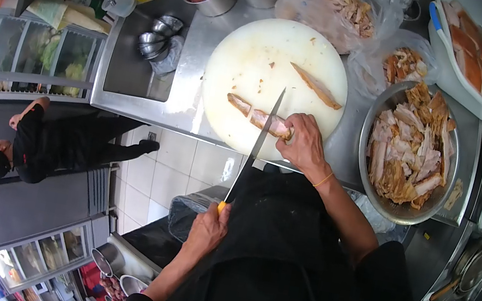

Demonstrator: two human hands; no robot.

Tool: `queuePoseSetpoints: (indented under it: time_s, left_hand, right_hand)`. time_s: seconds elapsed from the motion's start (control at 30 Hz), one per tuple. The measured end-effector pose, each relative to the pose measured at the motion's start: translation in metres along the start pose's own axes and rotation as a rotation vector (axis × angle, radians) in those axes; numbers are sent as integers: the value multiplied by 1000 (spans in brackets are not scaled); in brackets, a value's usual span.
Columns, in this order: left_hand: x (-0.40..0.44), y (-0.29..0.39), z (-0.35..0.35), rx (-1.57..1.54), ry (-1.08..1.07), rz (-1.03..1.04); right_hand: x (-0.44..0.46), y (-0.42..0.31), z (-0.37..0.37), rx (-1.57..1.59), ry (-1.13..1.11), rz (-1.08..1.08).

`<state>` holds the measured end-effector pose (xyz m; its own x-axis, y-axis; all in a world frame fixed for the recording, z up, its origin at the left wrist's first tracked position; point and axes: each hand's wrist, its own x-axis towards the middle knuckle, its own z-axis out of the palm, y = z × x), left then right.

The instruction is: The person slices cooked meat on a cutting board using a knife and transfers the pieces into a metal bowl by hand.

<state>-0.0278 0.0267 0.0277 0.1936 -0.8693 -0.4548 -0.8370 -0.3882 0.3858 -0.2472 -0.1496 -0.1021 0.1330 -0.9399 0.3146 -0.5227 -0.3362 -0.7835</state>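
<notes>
My left hand [207,229] is wrapped round the yellow handle of a long knife [260,138]. Its blade lies across a strip of cooked meat [267,121] on a round white cutting board [240,47]. The fingers of my right hand [305,141] are closed on the strip's right end, beside the blade. A shorter cut piece of meat [238,104] sits just left of the strip. Farther back on the board lies another browned slab of meat [317,86]. Small crumbs are scattered over the board.
A metal bowl of cooked meat pieces [412,148] stands right of the board, with a white tub of browned slabs [474,53] behind. Plastic bags of cut meat [349,11] lie at the back. Left are a sink [119,74] and another person in black [61,145].
</notes>
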Motion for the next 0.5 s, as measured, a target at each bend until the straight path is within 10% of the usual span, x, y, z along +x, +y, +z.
queuePoseSetpoints:
  time_s: [0.5]
  left_hand:
    - [14,-36,-14,-379,135,-134]
  right_hand:
    - [33,-9,2,-97,-174,131]
